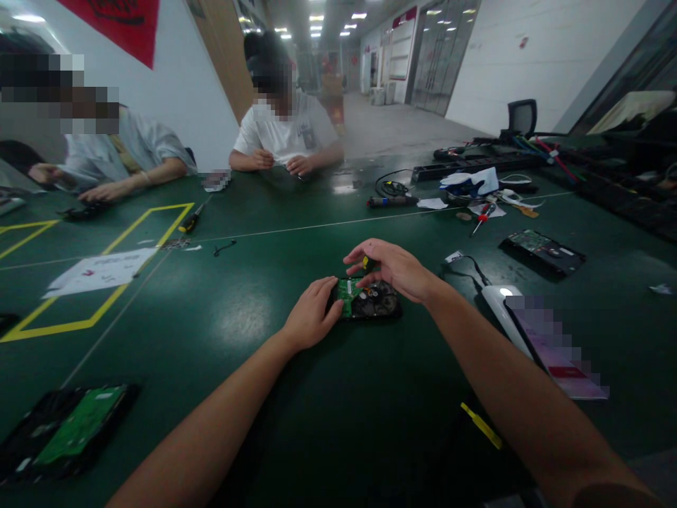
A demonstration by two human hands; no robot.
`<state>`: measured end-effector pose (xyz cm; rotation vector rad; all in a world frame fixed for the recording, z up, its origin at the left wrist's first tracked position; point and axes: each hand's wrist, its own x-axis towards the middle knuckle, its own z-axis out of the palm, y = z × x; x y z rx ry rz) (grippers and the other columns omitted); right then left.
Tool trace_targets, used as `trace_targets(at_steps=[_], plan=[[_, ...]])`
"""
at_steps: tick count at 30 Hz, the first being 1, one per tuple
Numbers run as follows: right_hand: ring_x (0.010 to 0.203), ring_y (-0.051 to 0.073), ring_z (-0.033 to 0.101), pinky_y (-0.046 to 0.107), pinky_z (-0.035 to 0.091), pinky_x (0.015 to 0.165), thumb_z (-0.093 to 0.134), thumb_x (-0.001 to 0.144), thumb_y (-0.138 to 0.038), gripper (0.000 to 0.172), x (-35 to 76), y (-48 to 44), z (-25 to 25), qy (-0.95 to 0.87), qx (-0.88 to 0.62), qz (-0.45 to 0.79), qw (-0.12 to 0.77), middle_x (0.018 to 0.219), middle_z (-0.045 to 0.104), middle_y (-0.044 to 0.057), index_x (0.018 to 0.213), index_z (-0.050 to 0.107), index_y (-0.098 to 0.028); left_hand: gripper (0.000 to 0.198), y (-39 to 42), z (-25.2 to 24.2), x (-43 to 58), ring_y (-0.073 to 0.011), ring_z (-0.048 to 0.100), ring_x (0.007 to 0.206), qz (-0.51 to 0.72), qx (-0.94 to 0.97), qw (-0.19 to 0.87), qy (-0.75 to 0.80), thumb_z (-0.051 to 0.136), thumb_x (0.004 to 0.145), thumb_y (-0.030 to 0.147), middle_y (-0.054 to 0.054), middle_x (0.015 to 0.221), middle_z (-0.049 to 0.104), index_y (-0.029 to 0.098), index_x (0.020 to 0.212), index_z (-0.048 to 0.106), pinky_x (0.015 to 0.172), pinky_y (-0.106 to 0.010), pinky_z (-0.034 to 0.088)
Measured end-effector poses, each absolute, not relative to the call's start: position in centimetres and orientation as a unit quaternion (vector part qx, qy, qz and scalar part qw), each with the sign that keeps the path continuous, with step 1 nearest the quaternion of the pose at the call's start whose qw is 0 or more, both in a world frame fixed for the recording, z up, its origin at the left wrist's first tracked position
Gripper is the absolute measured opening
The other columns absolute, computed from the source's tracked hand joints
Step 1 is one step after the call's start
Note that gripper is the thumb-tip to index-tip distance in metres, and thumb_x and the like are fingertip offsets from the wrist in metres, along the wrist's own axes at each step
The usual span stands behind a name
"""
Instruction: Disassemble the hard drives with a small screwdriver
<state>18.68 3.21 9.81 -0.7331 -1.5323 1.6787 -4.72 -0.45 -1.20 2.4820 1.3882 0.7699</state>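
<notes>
A black hard drive (376, 303) with a green circuit board lies on the dark green table (254, 324) in front of me. My left hand (312, 314) rests on its left edge, fingers curled against the drive's side. Above the drive, my right hand (394, 269) pinches a small screwdriver with a yellow and black handle (367, 264), its tip pointing down at the board.
Another hard drive (66, 430) lies at the near left, a third (542, 250) at the right. A yellow tool (481, 425) sits near my right forearm, a white device (502, 303) to the right. Two people sit across the table. Tools, cables and paper (103, 271) lie about.
</notes>
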Motion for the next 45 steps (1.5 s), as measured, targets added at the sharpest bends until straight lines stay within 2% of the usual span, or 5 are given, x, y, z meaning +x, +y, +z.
trace_targets(at_steps=[8,16,25,39,45], plan=[[0.099,0.024,0.069,0.029,0.06,0.062,0.064,0.094,-0.04,0.027,20.3,3.3,11.2,-0.618,-0.36,0.596,0.365,0.112,0.067,0.009,0.116,0.068,-0.025,0.053,-0.6,-1.0,-4.7,-0.0294,0.049,0.138,0.258,0.838,0.099,0.47,0.046,0.102,0.041,-0.017,0.147,0.053,0.014,0.147,0.044,0.119,-0.051,0.039],[0.09,0.021,0.068,0.026,0.053,0.054,0.06,0.095,-0.04,0.026,19.3,3.4,10.3,-0.636,-0.354,0.566,0.388,0.112,0.068,0.01,0.109,0.073,-0.023,0.053,-0.6,-1.1,-4.7,-0.0297,0.049,0.138,0.261,0.837,0.096,0.471,0.046,0.102,0.042,-0.017,0.147,0.053,0.015,0.147,0.044,0.118,-0.052,0.04],[0.095,0.021,0.066,0.038,0.06,0.082,0.056,0.096,-0.054,0.038,17.8,3.1,9.2,-0.584,-0.275,0.646,0.408,0.105,0.068,0.01,0.095,0.069,-0.019,0.052,-0.5,-1.1,-4.7,-0.0301,0.051,0.136,0.267,0.84,0.097,0.462,0.047,0.101,0.041,-0.017,0.144,0.055,0.016,0.146,0.044,0.116,-0.053,0.042],[0.088,0.019,0.066,0.027,0.055,0.061,0.063,0.092,-0.046,0.024,19.6,4.1,9.7,-0.637,-0.374,0.512,0.438,0.103,0.069,0.006,0.096,0.067,-0.023,0.053,-0.6,-1.0,-4.7,-0.0293,0.049,0.138,0.261,0.838,0.099,0.469,0.046,0.101,0.042,-0.017,0.146,0.054,0.015,0.147,0.045,0.118,-0.051,0.04],[0.098,0.022,0.066,0.035,0.059,0.076,0.058,0.096,-0.049,0.03,18.4,3.3,9.7,-0.621,-0.296,0.605,0.401,0.107,0.07,0.009,0.094,0.07,-0.021,0.052,-0.5,-1.2,-4.7,-0.0291,0.05,0.136,0.266,0.838,0.1,0.466,0.047,0.101,0.042,-0.017,0.145,0.054,0.015,0.146,0.045,0.117,-0.052,0.041]])
